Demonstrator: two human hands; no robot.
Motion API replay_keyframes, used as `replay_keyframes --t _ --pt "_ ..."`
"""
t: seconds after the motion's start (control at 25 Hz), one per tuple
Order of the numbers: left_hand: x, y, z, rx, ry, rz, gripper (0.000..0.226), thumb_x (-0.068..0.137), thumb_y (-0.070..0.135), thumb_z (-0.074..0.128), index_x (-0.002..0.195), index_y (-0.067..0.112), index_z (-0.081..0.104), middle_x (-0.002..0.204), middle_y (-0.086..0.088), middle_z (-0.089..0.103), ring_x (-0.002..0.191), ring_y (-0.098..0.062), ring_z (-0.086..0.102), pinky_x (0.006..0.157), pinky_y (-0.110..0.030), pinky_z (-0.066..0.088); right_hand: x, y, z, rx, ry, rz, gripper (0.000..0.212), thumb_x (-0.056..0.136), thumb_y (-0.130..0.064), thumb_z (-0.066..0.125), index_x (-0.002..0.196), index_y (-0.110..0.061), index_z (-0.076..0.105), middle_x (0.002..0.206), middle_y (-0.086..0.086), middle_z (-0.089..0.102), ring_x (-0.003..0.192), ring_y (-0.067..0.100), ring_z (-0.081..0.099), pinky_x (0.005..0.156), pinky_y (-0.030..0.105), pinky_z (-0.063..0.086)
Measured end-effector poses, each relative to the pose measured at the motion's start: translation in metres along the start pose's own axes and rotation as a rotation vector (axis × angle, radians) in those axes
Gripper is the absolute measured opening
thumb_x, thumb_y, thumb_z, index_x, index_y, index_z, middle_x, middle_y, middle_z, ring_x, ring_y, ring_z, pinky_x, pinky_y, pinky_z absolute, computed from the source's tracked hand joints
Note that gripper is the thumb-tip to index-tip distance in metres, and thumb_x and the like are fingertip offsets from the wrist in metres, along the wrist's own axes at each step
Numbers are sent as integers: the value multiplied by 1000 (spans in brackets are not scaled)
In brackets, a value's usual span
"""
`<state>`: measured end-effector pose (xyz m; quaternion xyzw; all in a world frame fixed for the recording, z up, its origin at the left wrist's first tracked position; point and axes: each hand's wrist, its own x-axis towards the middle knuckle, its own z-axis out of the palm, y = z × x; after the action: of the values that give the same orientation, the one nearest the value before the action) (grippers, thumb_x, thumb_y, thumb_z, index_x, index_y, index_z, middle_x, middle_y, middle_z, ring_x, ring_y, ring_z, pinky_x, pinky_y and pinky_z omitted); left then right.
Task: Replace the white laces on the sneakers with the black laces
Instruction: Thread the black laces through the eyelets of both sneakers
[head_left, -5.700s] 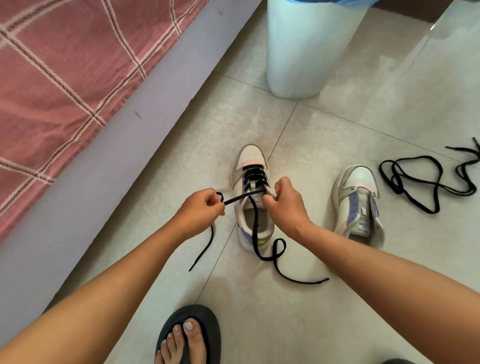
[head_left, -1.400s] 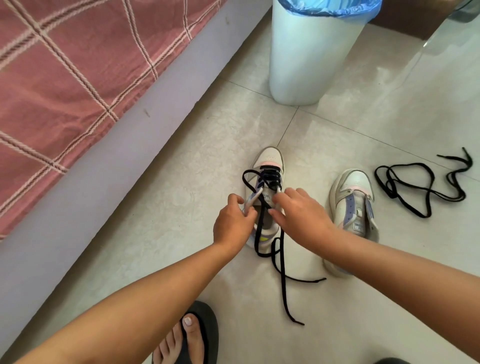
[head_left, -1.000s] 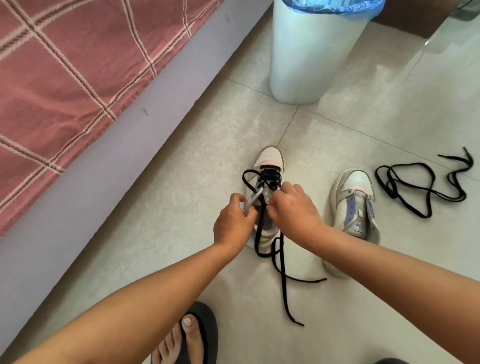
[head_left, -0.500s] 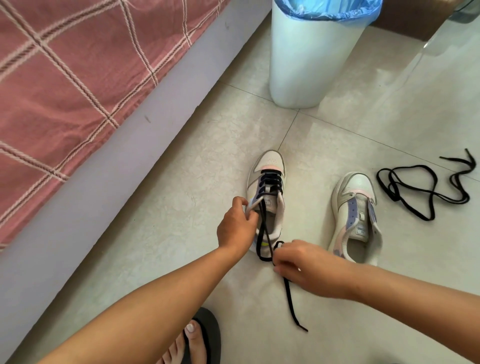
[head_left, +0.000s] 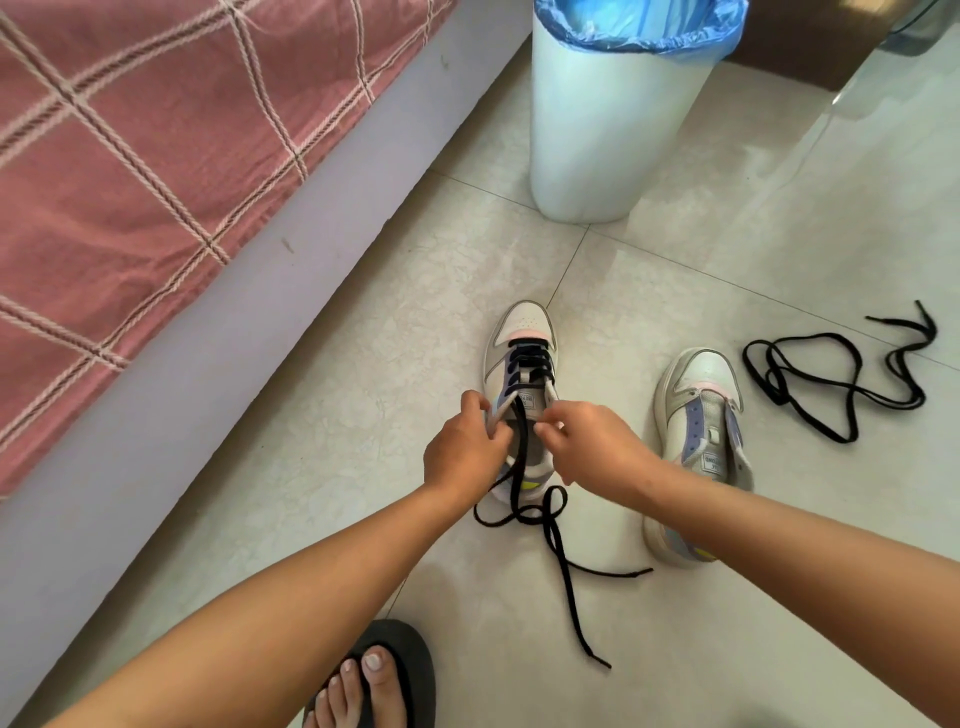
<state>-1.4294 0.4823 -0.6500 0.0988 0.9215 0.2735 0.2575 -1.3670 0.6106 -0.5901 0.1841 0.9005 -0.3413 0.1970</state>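
Two white sneakers stand on the tiled floor. The left sneaker has a black lace threaded through its lower eyelets; the loose ends trail over the heel onto the floor. My left hand pinches the sneaker's left eyelet flap. My right hand pinches at the right flap, fingertips at the lace there. The right sneaker has no lace. A second black lace lies loose to its right.
A white bin with a blue liner stands beyond the sneakers. A bed with a pink checked cover and grey base runs along the left. My foot in a black sandal is at the bottom edge.
My right hand has come back up from the floor behind the heel to the sneaker's right flap. The lace ends now lie spread behind the heel. My left hand stays on the left flap.
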Motion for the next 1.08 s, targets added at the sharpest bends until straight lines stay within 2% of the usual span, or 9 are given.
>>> replay_keyframes --t 0.12,0.28,0.44,0.64,0.76,0.84,0.92,1.0,1.08 --pt "2 2 -4 81 -2 69 27 91 30 46 115 18 42 83 -7 65 76 -27 60 58 -30 37 20 -5 5 88 -110 181 28 94 -18 47 70 -5 56 62 10 58 50 21 49 50 27 40" --pt "5 3 -9 171 -32 136 29 94 29 42 119 16 39 89 -8 66 79 -29 61 60 -32 40 30 -13 15 570 -113 414 27 92 -11 50 66 -8 48 54 7 44 29 12 34 32 17 24" --pt "7 4 -11 262 -38 170 28 94 28 40 117 14 38 93 -10 66 82 -32 61 63 -33 41 24 -11 1 702 -40 460 25 87 -13 49 63 -13 46 57 3 39 45 15 31 44 22 30" --pt "1 4 -6 307 -40 157 27 96 26 35 119 11 36 97 -12 65 84 -33 61 65 -33 40 29 9 -38 1224 -129 529 31 91 -20 43 61 -16 48 61 0 58 60 13 51 67 30 45" --pt "5 7 -8 315 -49 139 28 96 27 36 119 11 36 98 -11 65 85 -32 61 65 -32 40 31 22 -50 1384 -187 458 33 99 -26 41 71 -12 50 59 3 61 51 13 55 61 29 53" --pt "8 8 -10 326 -63 129 28 95 27 36 119 11 37 99 -10 65 85 -32 61 65 -32 39 30 30 -56 1259 -243 405 29 99 -32 43 80 -11 49 51 -3 48 39 8 39 46 23 46" --pt "9 6 -12 343 -55 121 28 94 26 37 118 11 38 99 -10 65 86 -32 60 64 -31 38 30 36 -65 896 -214 324 27 94 -34 54 92 -7 56 53 -4 41 42 9 31 41 19 35" --pt "10 6 -14 354 -38 114 27 94 26 36 116 12 40 98 -9 65 84 -31 59 63 -30 36 26 42 -73 236 -87 148 28 91 -34 60 106 -9 61 72 0 55 56 13 44 47 18 35" --pt "11 6 -18 368 -25 103 25 94 25 35 115 13 41 97 -10 65 82 -31 59 63 -30 35 24 46 -73 -501 78 -126 25 97 -31 49 117 -17 54 104 1 59 79 21 57 56 24 37"
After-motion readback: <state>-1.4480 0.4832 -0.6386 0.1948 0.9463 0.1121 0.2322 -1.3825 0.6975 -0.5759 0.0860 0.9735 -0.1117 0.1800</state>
